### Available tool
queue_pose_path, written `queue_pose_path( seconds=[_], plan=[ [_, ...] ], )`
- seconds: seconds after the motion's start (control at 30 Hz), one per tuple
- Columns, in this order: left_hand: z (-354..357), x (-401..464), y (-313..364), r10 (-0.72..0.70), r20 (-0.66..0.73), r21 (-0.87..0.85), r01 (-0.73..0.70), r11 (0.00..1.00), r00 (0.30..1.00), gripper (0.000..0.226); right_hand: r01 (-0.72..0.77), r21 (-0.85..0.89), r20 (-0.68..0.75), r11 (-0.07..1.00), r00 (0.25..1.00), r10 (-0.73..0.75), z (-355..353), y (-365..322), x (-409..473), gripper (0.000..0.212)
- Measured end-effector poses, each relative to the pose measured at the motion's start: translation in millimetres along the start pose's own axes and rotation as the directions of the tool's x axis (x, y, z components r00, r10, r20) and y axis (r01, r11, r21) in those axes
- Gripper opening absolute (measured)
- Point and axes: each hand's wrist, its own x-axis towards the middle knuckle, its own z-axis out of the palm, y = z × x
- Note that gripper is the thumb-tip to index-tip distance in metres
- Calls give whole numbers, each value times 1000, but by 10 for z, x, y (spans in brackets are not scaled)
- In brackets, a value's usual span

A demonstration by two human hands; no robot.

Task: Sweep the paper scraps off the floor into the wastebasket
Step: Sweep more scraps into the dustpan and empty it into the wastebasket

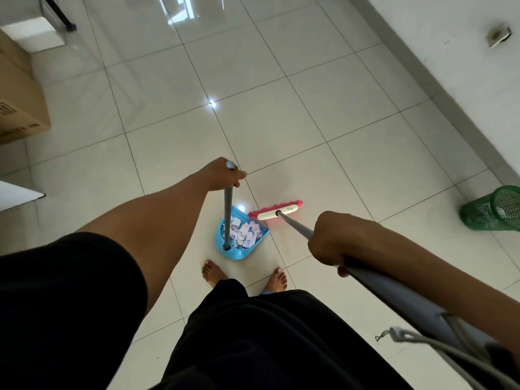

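A blue dustpan (226, 250) rests on the tiled floor just ahead of my bare feet, holding a heap of white paper scraps (242, 231). Its grey upright handle (227, 212) is gripped at the top by my left hand (223, 174). My right hand (332, 239) is closed around the grey broom handle (295, 224). The pink broom head (277, 211) sits on the floor right beside the dustpan's open mouth. A green mesh wastebasket (493, 212) lies tipped on its side at the right edge of the view.
Cardboard boxes (19, 102) stand at the left. A white board edge (17, 194) juts in below them. A white wall with a grey skirting (439, 88) runs along the right. A black stand leg (63, 15) is at the far left back.
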Motion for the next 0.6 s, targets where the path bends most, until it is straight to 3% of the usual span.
queue_pose_path(
  seconds=[0.1, 0.2, 0.33, 0.4, 0.47, 0.6],
  plan=[
    [91, -182, -93, -91, 39, 66, 88, 994, 995, 43, -47, 31, 22, 998, 999, 46, -25, 59, 90, 7],
    [109, -422, -100, -251, 213, 18, 253, 967, 944, 52, -58, 34, 22, 998, 998, 58, -27, 94, 176, 18],
    [107, -666, -264, -189, 279, -86, 220, 972, 941, 18, -79, 111, 26, 991, 997, 76, 9, 130, 276, 21],
    [116, -779, -418, -188, 321, -193, 258, 946, 928, 33, -87, 145, 21, 986, 996, 85, 33, 154, 301, 19],
    [142, -906, -571, -232, 389, -297, 359, 885, 892, 44, -95, 180, 3, 979, 995, 96, 60, 169, 306, 18],
    [169, -1138, -814, -378, 476, -437, 586, 682, 794, 35, -148, 258, 20, 955, 989, 148, 141, 121, 329, 18]
  ],
)
